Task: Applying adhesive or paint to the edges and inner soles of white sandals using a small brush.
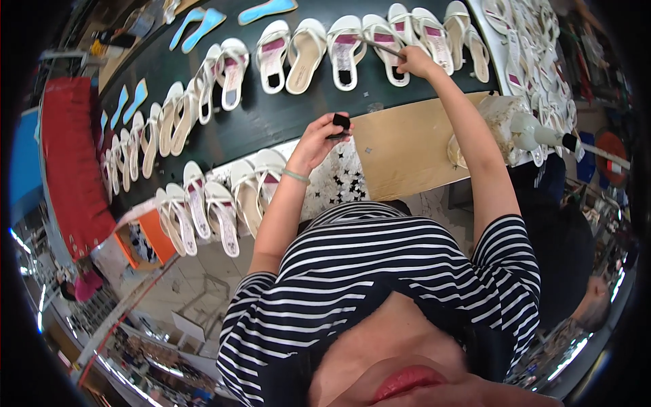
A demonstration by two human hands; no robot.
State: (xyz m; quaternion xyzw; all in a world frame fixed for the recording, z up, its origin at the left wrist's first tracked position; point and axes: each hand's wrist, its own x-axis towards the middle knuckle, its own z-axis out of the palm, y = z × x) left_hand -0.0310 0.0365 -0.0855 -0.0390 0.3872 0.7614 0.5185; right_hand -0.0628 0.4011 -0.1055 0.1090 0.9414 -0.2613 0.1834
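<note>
My left hand (316,141) is closed on small black square pieces (341,123), held up between thumb and fingers above the table's near edge. Reaching far to the right, my right hand (416,62) grips a thin stick (381,47), its far end pointing left over the strap of a white sandal (344,51). Whether the tip touches it, I cannot tell. That sandal has a black square on its heel, as does another white sandal (274,54) to the left. Just beneath the right hand lies one more white sandal (392,51). A beige-soled sandal (306,54) stands between the first two.
Rows of white sandals (182,119) curve along the dark green tabletop (271,122). Blue sole-shaped pieces (203,28) lie at the back. Brown cardboard (400,149) and small black scraps (349,184) lie nearest me. A cloudy plastic bottle (525,129) stands right; red cloth (76,163) hangs left.
</note>
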